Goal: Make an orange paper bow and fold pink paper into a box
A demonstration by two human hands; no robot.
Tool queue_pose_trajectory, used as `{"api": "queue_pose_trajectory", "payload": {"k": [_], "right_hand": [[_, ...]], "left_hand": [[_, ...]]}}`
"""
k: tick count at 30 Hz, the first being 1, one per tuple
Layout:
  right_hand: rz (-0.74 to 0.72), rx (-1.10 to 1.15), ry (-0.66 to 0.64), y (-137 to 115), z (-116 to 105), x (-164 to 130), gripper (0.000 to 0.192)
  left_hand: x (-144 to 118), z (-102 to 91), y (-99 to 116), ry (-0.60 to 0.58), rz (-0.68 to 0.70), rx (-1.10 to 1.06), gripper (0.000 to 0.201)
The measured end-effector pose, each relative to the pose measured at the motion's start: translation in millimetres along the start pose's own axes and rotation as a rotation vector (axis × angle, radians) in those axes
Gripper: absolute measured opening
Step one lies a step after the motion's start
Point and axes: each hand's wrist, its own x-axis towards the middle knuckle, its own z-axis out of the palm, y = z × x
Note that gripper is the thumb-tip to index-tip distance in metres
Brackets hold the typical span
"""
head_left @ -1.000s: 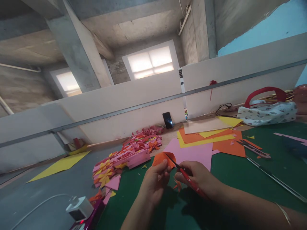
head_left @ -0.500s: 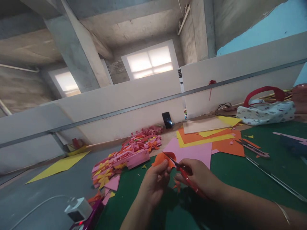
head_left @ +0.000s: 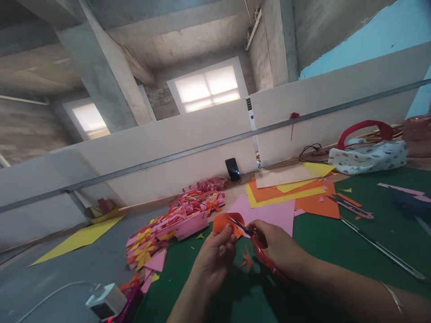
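Note:
Between thumb and fingers, my left hand pinches a small piece of orange paper above the green cutting mat. My right hand is closed around the red handles of a pair of scissors. The scissor blades point up and left and lie against the orange paper; whether they are cutting into it I cannot tell. Below the blades, orange paper scraps rest on the mat. Just beyond both hands lies a pink paper sheet.
A heap of pink, orange and yellow paper cutouts lies to the left. Orange sheets, a second pair of scissors and a metal ruler are on the right. A phone leans on the partition. A white charger sits front left.
The view has shifted slightly, so most things sit a little further left. The orange paper is turned a little, and the orange scraps below show more clearly.

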Motion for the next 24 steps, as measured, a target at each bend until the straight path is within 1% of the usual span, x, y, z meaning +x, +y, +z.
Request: {"api": "queue_pose_trajectory", "payload": {"k": [3,5,7,10,12,14,17,22,24], "right_hand": [[0.003,0.034,0.010,1,1,0,0.027],[0.024,0.083,0.002,1,3,0,0.029],[0.073,0.159,-0.040,0,4,0,0.030],[0.130,0.293,-0.152,-3,2,-1,0.030],[0.123,0.341,-0.198,-5,-1,-1,0.031],[0.113,0.340,-0.209,-6,-4,-1,0.034],[0.128,0.337,-0.199,-10,-7,-2,0.035],[0.145,0.342,-0.244,-15,-8,-3,0.032],[0.142,0.336,-0.228,-15,-8,-3,0.033]], "left_hand": [[1,0.3,2,0.019,0.007,0.031,0.011],[3,-0.3,3,0.054,0.050,0.039,0.011],[4,-1.2,3,0.094,0.106,0.034,0.010],[6,-3.2,5,0.148,0.171,0.015,0.008],[8,-5.0,7,0.185,0.204,0.001,0.007],[9,-6.6,9,0.212,0.222,-0.008,0.006],[8,-7.5,10,0.204,0.199,-0.002,0.006],[4,-4.8,8,0.144,0.124,0.022,0.007],[4,-3.4,6,0.136,0.115,0.028,0.007]]}}
